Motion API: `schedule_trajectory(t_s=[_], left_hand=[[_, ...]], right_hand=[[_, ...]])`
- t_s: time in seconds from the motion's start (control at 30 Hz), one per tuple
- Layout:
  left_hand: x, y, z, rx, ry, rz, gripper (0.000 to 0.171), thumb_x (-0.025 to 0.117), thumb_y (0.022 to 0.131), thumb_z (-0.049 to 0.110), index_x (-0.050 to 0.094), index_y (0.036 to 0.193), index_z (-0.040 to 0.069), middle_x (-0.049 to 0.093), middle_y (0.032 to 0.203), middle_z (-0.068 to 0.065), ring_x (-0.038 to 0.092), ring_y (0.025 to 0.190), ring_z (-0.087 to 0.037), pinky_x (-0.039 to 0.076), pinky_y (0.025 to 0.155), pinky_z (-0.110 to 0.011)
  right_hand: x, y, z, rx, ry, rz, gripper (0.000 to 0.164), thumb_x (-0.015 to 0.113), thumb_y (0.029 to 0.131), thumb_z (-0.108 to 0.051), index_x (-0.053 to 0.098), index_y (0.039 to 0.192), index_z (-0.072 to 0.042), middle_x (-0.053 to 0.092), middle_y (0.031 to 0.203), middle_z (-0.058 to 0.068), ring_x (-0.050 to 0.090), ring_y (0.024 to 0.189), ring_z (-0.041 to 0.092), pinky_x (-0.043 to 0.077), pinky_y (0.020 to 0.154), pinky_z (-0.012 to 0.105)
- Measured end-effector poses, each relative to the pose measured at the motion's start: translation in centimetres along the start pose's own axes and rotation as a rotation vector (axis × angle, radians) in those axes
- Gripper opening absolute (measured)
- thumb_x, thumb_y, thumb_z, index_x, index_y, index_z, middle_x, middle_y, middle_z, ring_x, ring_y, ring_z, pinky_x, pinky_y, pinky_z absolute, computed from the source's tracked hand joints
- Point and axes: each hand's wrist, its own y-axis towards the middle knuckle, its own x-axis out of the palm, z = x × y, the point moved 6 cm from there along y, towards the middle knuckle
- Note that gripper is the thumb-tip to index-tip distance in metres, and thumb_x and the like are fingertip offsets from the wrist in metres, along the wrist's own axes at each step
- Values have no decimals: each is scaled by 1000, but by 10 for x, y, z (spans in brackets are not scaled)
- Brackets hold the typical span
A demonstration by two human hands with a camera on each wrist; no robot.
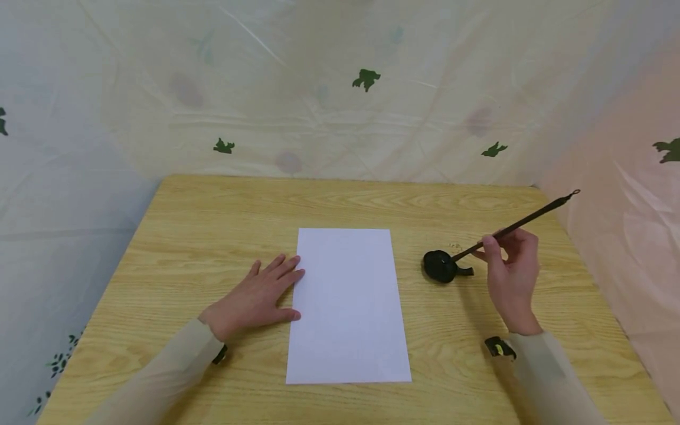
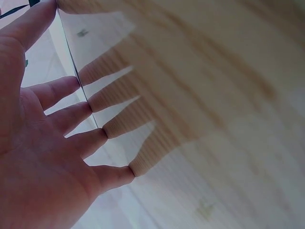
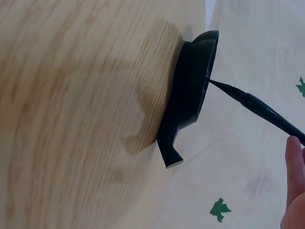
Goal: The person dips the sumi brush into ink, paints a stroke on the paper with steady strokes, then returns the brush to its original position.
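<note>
A white sheet of paper [image 1: 346, 307] lies on the wooden table. My left hand [image 1: 260, 295] rests with its fingers spread and straight, fingertips on the sheet's left edge; the left wrist view shows the palm [image 2: 45, 157] and outstretched fingers. To the right of the sheet stands a small black ink dish [image 1: 438, 267] with a short stub handle. My right hand [image 1: 512, 271] pinches the dark shaft of a writing brush [image 1: 523, 222], held tilted with its loop end up to the right. In the right wrist view the brush's black tip [image 3: 228, 89] meets the rim of the dish [image 3: 190, 81].
The wooden table [image 1: 212, 224] runs back to a pale curtain [image 1: 319, 118] with green leaf-like patches. More hanging sheeting flanks the table on both sides. Small dark specks [image 1: 455, 246] mark the tabletop behind the dish.
</note>
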Motion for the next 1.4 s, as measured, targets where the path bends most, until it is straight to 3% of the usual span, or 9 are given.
schedule_trajectory(t_s=[0.23, 0.4, 1.0, 1.4], left_hand=[[-1, 0, 0, 0, -3, -3, 85, 74, 93, 51, 43, 158, 8, 28, 169, -12, 19, 156, -39, 19, 115, -75], [-2, 0, 1, 4, -5, -6, 85, 74, 93, 51, 43, 158, 8, 28, 169, -12, 19, 156, -39, 20, 115, -75], [-1, -1, 1, -2, 0, -8, 85, 74, 93, 51, 42, 159, 9, 27, 169, -11, 19, 156, -39, 20, 115, -74], [-2, -1, 1, -8, -17, -12, 84, 74, 93, 50, 41, 159, 8, 26, 170, -11, 17, 157, -37, 17, 116, -73]], right_hand=[[1, 1, 9, 116, -53, -13, 34, 60, 102, 2, 40, 126, 17, 56, 103, -2, 65, 89, 11, 59, 75, 20], [1, 1, 13, 148, -109, -29, 29, 61, 103, -3, 46, 125, 8, 57, 101, -4, 66, 89, 7, 58, 73, 18], [1, -1, 12, 33, -208, -66, 31, 64, 98, 7, 46, 122, 17, 59, 101, -11, 66, 87, -1, 54, 71, 10], [1, -2, 13, -11, -270, -60, 31, 64, 95, 14, 47, 120, 21, 60, 95, 17, 60, 87, -14, 48, 72, 3]])
